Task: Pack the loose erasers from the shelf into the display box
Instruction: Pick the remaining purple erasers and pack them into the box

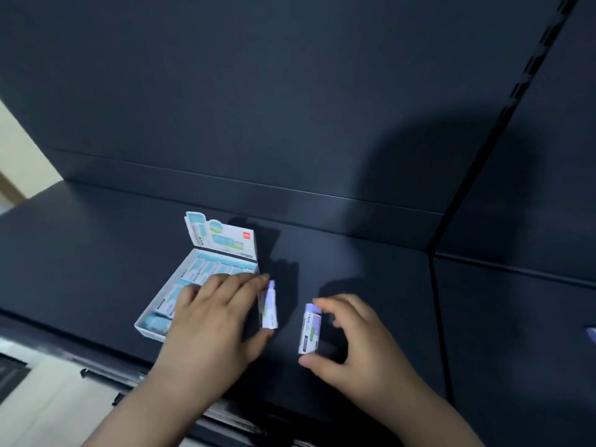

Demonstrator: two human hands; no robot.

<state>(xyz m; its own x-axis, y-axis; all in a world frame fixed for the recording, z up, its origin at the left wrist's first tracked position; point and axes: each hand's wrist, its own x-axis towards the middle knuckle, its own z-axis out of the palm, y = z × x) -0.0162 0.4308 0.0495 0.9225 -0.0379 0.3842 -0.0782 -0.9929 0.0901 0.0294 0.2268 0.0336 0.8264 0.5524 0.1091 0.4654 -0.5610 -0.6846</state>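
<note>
A white and teal display box (146, 327) lies open on the dark shelf, its lid flap standing up at the back, with several wrapped erasers in rows inside. My left hand (213, 321) reaches over the box's right side and pinches a purple-tipped eraser (268, 304) between thumb and fingers, just right of the box. My right hand (354, 346) holds a second purple-tipped eraser (309, 330) between thumb and forefinger, low over the shelf to the right.
The dark shelf (371, 262) has a back panel rising behind it and a slotted upright (477, 162) on the right. The shelf's front edge (96, 372) runs below the box. Something small shows at the right border (591, 333).
</note>
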